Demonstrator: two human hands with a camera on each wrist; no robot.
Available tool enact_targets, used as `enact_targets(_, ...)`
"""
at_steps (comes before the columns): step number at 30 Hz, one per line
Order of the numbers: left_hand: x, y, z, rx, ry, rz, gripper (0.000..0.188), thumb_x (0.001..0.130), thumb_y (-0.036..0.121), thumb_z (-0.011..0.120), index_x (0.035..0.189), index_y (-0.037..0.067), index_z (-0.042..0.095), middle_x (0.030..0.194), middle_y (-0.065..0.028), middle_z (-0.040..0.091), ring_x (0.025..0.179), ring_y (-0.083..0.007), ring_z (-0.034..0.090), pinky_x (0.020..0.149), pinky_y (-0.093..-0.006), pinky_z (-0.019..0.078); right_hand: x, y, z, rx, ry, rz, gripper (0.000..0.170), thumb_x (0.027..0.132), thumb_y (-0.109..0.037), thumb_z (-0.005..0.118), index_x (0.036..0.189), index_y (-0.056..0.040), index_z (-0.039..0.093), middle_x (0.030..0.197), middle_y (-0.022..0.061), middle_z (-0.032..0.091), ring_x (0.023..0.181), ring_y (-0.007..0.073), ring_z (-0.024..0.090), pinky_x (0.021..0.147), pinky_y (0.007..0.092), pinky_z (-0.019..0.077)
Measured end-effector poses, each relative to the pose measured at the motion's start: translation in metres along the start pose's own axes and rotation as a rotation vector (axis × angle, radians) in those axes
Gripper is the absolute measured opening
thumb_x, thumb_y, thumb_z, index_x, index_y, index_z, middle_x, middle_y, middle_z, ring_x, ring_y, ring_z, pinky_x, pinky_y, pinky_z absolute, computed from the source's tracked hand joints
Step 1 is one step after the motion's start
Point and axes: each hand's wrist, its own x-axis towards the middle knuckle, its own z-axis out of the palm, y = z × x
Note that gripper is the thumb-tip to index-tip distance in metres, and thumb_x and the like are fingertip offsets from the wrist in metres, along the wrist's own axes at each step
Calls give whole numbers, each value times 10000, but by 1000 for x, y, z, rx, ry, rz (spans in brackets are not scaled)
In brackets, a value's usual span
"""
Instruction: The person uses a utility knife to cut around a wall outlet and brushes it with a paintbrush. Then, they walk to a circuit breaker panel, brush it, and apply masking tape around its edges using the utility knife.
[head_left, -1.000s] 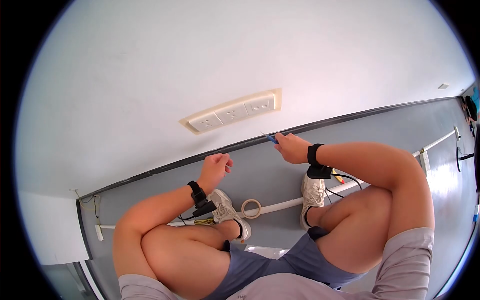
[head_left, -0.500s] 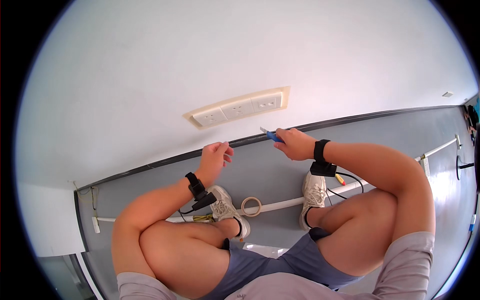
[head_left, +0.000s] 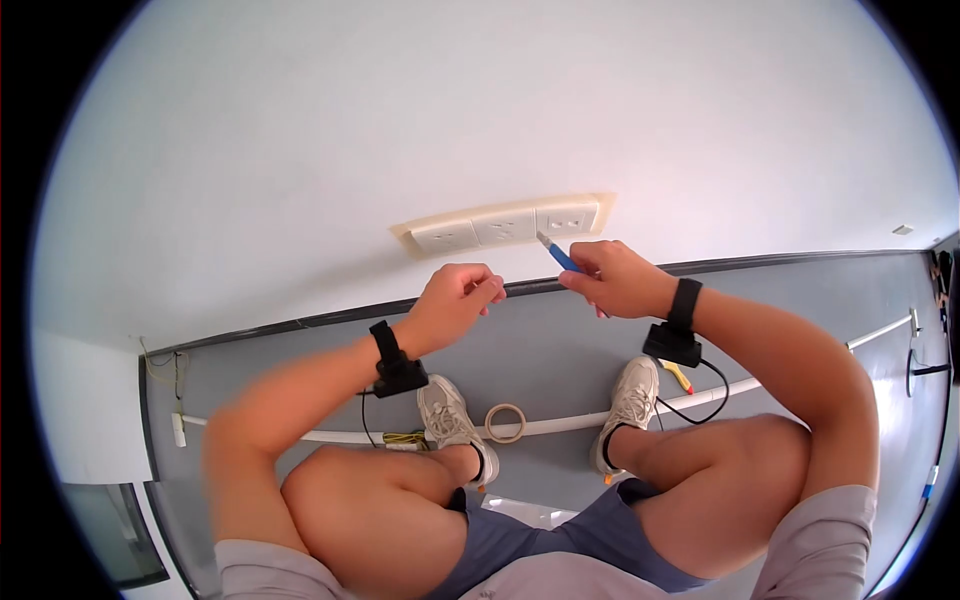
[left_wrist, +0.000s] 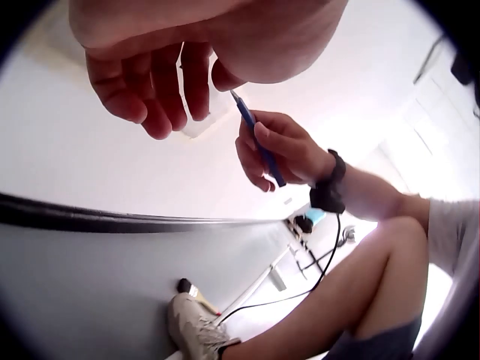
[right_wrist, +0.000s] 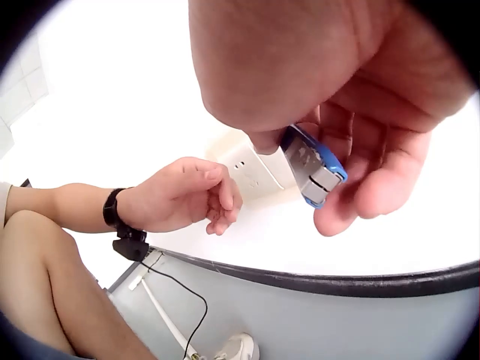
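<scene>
My right hand (head_left: 625, 282) grips a blue utility knife (head_left: 562, 257) with its blade out. The blade tip points up and left, right at the lower edge of the white wall socket panel (head_left: 478, 230) in the head view. Cream masking tape (head_left: 606, 204) borders that panel on the wall. Just left of the knife, my left hand (head_left: 452, 308) hangs in front of the wall below the panel, fingers loosely bent and holding nothing. In the right wrist view the knife's butt end (right_wrist: 324, 180) faces the camera among the fingers.
A roll of masking tape (head_left: 489, 424) lies on the grey floor between the shoes, against a white pipe (head_left: 565, 426). Near the right shoe (head_left: 632, 400) lies a brush with a yellow and red handle (head_left: 677, 376). A dark baseboard (head_left: 720, 264) runs along the wall.
The right hand has raised the knife from near the baseboard to the panel's lower edge. My left hand has moved up and right. The view has shifted slightly.
</scene>
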Motion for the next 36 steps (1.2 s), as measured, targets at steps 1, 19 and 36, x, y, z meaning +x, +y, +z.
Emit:
enact_targets(1, 0, 8, -7, -5, 2, -7, 345, 1059, 289, 575, 913, 1, 693, 838, -36, 686, 725, -105, 597, 642, -277, 477, -1, -2, -2, 1, -6, 0, 329, 1055, -237, 597, 830, -5, 539, 634, 68, 617, 538, 164, 654, 516, 314, 510)
enact_targets(19, 7, 6, 14, -458, 295, -48, 422, 1109, 302, 489, 769, 53, 512, 675, 38, 464, 645, -59, 371, 565, -283, 320, 55, -48, 36, 549, -208, 19, 231, 1060, -209, 577, 973, 4, 602, 672, 45, 628, 551, 97, 589, 503, 282, 439)
enact_targets(36, 27, 7, 24, -583, 340, -99, 396, 1130, 278, 445, 811, 47, 492, 672, 45, 402, 637, -61, 324, 553, -276, 296, 71, -17, 48, 739, -99, 46, 250, 1074, -183, 570, 902, -8, 528, 610, 6, 552, 539, 33, 465, 456, 256, 330)
